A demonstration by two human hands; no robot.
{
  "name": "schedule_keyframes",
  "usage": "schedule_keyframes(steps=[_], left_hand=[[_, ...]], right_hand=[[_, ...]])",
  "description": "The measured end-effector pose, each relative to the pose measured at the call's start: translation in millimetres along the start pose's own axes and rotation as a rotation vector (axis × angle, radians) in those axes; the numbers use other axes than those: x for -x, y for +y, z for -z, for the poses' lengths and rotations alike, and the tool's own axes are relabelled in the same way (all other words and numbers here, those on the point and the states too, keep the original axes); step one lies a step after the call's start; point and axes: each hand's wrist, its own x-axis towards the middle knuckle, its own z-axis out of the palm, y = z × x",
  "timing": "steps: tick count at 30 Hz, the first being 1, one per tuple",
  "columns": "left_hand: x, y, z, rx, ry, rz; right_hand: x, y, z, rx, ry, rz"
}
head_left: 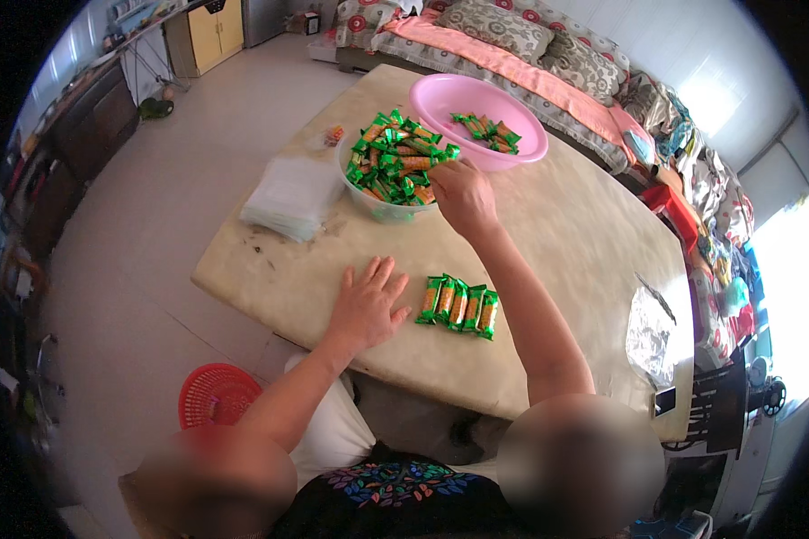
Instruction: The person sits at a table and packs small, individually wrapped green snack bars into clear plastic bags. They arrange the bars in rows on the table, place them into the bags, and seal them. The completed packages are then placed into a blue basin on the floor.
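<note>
My left hand [369, 308] rests on the table, palm down with fingers spread, and holds nothing. To its right, several green-and-orange wrapped snack bars [458, 304] lie side by side in a row. My right hand [465, 195] is at the right rim of a clear plastic bowl [387, 210] heaped with similar wrapped snacks [398, 162]. Its fingers are bent, and a green wrapper shows at the fingertips; whether they grip it is unclear. Behind the hand stands a pink plastic basin [438, 91] with some of the same snacks [489, 133] in it.
A stack of clear plastic bags [290, 195] lies left of the bowl on the cream-covered table [580, 222]. A crumpled clear bag [649, 337] and a dark phone-like object [665, 401] lie at the right. A red plastic basket [217, 394] stands on the floor at the left.
</note>
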Motion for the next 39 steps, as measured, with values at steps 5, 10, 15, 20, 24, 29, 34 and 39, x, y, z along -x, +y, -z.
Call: schedule_keyframes(steps=[5, 10, 15, 20, 24, 29, 34, 39], left_hand=[[2.5, -1.7, 5.4, 0.045, 0.017, 0.01], [1.7, 0.7, 2.8, 0.061, 0.034, -0.009], [0.2, 0.5, 1.2, 0.038, 0.009, 0.021], [-0.9, -1.7, -0.2, 0.024, 0.015, 0.033], [1.0, 3.2, -4.9, 0.007, 0.079, 0.002], [0.3, 3.3, -4.2, -0.047, 0.01, 0.012], [-1.3, -2.1, -10.4, -0.062, 0.047, 0.019], [-0.3, 2.2, 2.3, -0.044, -0.004, 0.042]], right_hand=[[-57.2, -0.6, -44.4, 0.377, -0.349, 0.007], [-70.4, 3.7, -40.5, 0.44, -0.493, -0.057], [-41.6, 0.7, 32.0, -0.112, 0.13, -0.1], [54.6, -1.7, 94.6, -0.041, 0.132, -0.417], [165.2, -0.1, 100.3, 0.024, 0.14, -0.743], [241.2, -19.5, 77.4, 0.121, -0.04, -0.997], [226.1, -34.0, 77.0, 0.053, -0.082, -0.971], [215.0, -40.1, 71.6, 0.03, -0.095, -0.896]])
